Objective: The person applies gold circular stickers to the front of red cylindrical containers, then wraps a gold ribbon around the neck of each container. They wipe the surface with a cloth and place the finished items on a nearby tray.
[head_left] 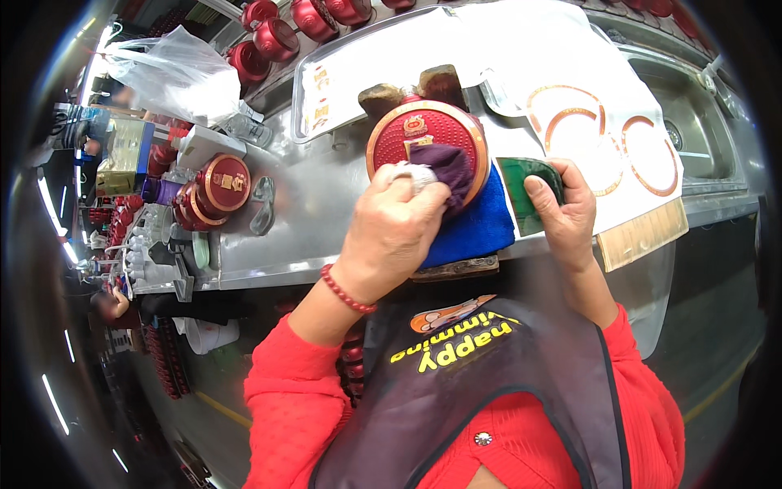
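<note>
A red vessel with a round, studded face (391, 145), a copper-coloured rim and gold emblems lies on its side, its face toward me. My left hand (389, 228) is closed on a dark purple cloth (456, 169) with a white wad of cloth (414, 174) at the fingers, pressed on that face. Part of the emblem is hidden by the cloth. My right hand (570, 213) grips a flat, glossy dark green plate (521, 196) between thumb and fingers, just right of the vessel. Beneath the vessel is a blue cloth (481, 228); brown blocks (442, 85) stand behind it.
White sheets (505, 49) with orange-gold ring decals (649, 159) cover the right side, beside a steel sink (692, 122). A metal tray (300, 122) lies behind. Leftward stand another red vessel (224, 181), a clear plastic bag (175, 77) and more red pots (277, 39).
</note>
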`<state>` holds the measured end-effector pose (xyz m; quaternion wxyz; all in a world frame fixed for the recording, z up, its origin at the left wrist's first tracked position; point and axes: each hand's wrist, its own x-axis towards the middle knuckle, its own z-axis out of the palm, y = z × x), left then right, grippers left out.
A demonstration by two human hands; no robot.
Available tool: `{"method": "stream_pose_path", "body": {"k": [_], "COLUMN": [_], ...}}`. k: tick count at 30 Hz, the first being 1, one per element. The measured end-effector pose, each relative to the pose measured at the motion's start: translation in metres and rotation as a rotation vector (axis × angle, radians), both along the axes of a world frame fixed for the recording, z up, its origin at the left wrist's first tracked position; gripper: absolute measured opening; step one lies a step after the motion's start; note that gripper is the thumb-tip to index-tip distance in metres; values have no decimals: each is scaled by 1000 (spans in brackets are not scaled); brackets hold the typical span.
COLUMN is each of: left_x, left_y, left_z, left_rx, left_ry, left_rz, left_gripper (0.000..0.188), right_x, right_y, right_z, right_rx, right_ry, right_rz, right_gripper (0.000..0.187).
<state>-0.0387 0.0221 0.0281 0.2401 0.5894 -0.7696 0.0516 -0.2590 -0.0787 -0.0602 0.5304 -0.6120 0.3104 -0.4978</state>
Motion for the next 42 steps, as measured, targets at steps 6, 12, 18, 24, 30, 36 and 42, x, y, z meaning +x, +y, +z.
{"method": "stream_pose_path", "body": {"k": [6, 12, 18, 24, 30, 36, 42], "left_x": [-1, 11, 8, 28, 77, 112, 75], "left_y": [0, -4, -9, -27, 23, 28, -44], "left_z": [4, 5, 3, 4, -5, -24, -39], "left_rx": [20, 34, 26, -6, 185, -53, 475], "left_ry": [-32, 39, 24, 59, 756, 41, 1631], "left_rz": [12, -23, -11, 37, 343, 510, 118], "left_gripper": [14, 14, 13, 11, 12, 43, 49], "right_x": [1, 1, 2, 0, -10, -9, 3], "right_y": [-1, 0, -2, -4, -12, -31, -77], "right_z": [0, 1, -3, -4, 2, 31, 84], "right_rx": [45, 19, 72, 89, 108, -67, -475], "right_ry": [-35, -25, -70, -75, -103, 60, 300], "right_rz": [-10, -20, 16, 25, 57, 118, 225], "right_gripper": [22, 22, 20, 20, 18, 20, 43]}}
